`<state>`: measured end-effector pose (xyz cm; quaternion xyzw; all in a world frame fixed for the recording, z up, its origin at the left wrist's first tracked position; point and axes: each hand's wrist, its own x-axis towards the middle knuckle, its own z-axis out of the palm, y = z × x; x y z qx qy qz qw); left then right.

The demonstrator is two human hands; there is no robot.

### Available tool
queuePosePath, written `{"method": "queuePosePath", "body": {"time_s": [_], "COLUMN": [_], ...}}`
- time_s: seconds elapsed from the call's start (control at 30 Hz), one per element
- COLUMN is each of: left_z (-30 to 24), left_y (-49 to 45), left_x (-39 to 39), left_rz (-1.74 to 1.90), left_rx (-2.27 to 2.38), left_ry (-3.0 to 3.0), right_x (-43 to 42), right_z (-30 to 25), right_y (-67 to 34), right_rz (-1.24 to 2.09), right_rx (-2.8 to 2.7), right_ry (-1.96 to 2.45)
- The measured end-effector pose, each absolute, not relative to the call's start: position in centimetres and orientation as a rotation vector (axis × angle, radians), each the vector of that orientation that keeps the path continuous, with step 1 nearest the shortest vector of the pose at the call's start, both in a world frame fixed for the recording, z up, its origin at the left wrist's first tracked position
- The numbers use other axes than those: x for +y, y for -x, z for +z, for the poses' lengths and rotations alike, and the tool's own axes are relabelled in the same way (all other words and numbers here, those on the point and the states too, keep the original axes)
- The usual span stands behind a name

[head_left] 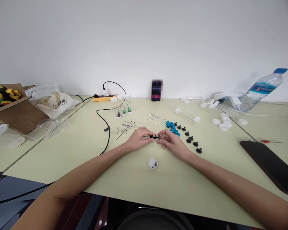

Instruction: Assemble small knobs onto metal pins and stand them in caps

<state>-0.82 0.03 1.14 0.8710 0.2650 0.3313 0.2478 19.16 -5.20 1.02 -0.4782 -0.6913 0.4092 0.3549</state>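
Observation:
Between my two hands lies a small black part [154,137] with a thin metal rod running out to its left. My left hand [139,138] pinches its left portion and the rod. At the right end, the fingers of my right hand [171,142] close on a black disc-like end. Just below stands a small white cap [153,163] with a few tiny dark pieces in it. Several blue knobs [172,127] and a row of black flanged parts [189,139] lie beyond my right hand. Thin metal rods [124,128] are scattered past my left hand.
Three clear tubes with green and dark contents [124,111] stand behind the rods, near a black cable [108,127]. A phone [156,90] leans on the wall. White caps [223,126], a tilted water bottle [260,89] and a black slab [268,164] lie right; a cardboard box [19,115] left.

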Motion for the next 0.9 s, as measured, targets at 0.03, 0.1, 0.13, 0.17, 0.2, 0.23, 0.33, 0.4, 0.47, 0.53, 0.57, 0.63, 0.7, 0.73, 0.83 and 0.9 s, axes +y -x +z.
{"method": "queuePosePath", "body": {"time_s": [0.03, 0.1, 0.13, 0.17, 0.2, 0.23, 0.33, 0.4, 0.47, 0.53, 0.57, 0.63, 0.7, 0.73, 0.83, 0.9], "left_z": [1.16, 1.19, 1.21, 1.23, 1.25, 1.26, 1.21, 1.15, 1.08, 1.03, 1.00, 0.97, 0.94, 0.94, 0.96, 1.01], "left_y": [0.81, 0.80, 0.79, 0.79, 0.79, 0.79, 0.80, 0.82, 0.82, 0.82, 0.82, 0.81, 0.80, 0.80, 0.78, 0.76], "left_x": [0.03, 0.03, 0.02, 0.00, -0.01, -0.02, -0.04, -0.03, 0.00, 0.04, 0.05, 0.08, 0.10, 0.10, 0.08, 0.05], "left_rz": [0.902, 0.900, 0.899, 0.898, 0.900, 0.901, 0.907, 0.909, 0.906, 0.904, 0.907, 0.917, 0.925, 0.925, 0.920, 0.918], "left_rx": [0.721, 0.715, 0.714, 0.715, 0.719, 0.726, 0.743, 0.747, 0.748, 0.745, 0.741, 0.735, 0.728, 0.724, 0.715, 0.719], "left_ry": [-2.373, -2.375, -2.378, -2.379, -2.379, -2.377, -2.358, -2.344, -2.337, -2.335, -2.334, -2.330, -2.326, -2.326, -2.326, -2.325], "right_x": [-5.20, -5.19, -5.18, -5.18, -5.18, -5.18, -5.20, -5.23, -5.25, -5.26, -5.25, -5.22, -5.19, -5.19, -5.20, -5.21], "right_z": [1.02, 1.02, 1.02, 1.02, 1.01, 1.00, 0.97, 0.99, 1.03, 1.06, 1.06, 1.03, 0.95, 0.90, 0.80, 0.80], "right_y": [-19.15, -19.14, -19.13, -19.12, -19.12, -19.12, -19.12, -19.11, -19.11, -19.11, -19.12, -19.13, -19.15, -19.16, -19.19, -19.21], "right_rz": [1.059, 1.062, 1.063, 1.064, 1.066, 1.069, 1.070, 1.067, 1.065, 1.066, 1.068, 1.067, 1.065, 1.064, 1.061, 1.065], "right_rx": [-1.785, -1.781, -1.779, -1.777, -1.776, -1.774, -1.764, -1.764, -1.770, -1.776, -1.779, -1.780, -1.777, -1.775, -1.769, -1.768], "right_ry": [1.241, 1.251, 1.256, 1.259, 1.260, 1.259, 1.244, 1.224, 1.212, 1.208, 1.207, 1.208, 1.208, 1.206, 1.191, 1.185]}}
